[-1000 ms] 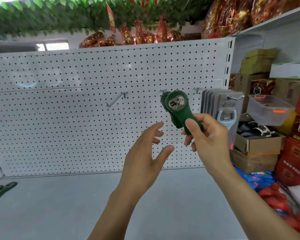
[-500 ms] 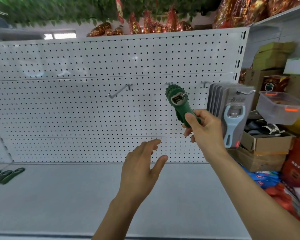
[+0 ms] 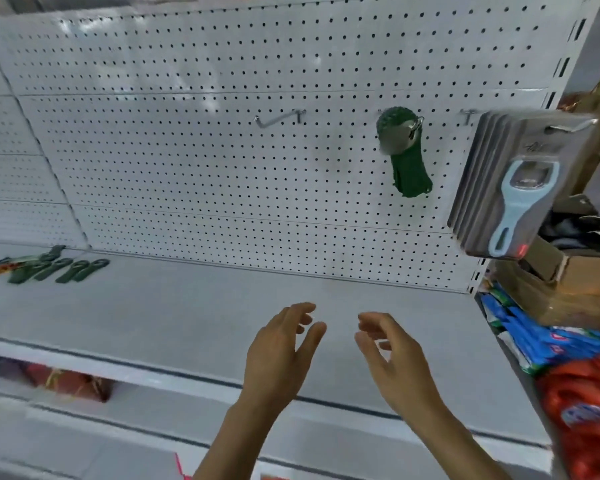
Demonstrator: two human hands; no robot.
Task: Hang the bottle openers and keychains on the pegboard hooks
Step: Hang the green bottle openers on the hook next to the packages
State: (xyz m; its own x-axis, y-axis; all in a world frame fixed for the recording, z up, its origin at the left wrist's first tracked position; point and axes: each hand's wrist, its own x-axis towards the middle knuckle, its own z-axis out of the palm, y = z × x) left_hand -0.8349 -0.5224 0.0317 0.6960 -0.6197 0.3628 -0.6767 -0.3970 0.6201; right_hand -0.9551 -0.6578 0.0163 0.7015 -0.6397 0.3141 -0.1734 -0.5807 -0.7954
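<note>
A bunch of green bottle openers [image 3: 405, 157] hangs on the middle hook of the white pegboard [image 3: 194, 161]. To its right a stack of carded blue openers [image 3: 515, 188] hangs on another hook. The left hook [image 3: 279, 118] is bare. Several more green openers [image 3: 59, 268] and a colourful item lie on the shelf at far left. My left hand [image 3: 279, 348] and my right hand [image 3: 390, 355] hover low over the shelf, side by side, fingers relaxed, holding nothing.
The grey shelf board [image 3: 194, 317] runs below the pegboard. Cardboard boxes [image 3: 565, 289] and blue and red packets [image 3: 575, 375] crowd the right side. Red goods sit on the lower shelf at left [image 3: 66, 381].
My right hand let go of the green openers, which now hang on the middle hook. Both hands dropped down toward the shelf, and the view tilted downward.
</note>
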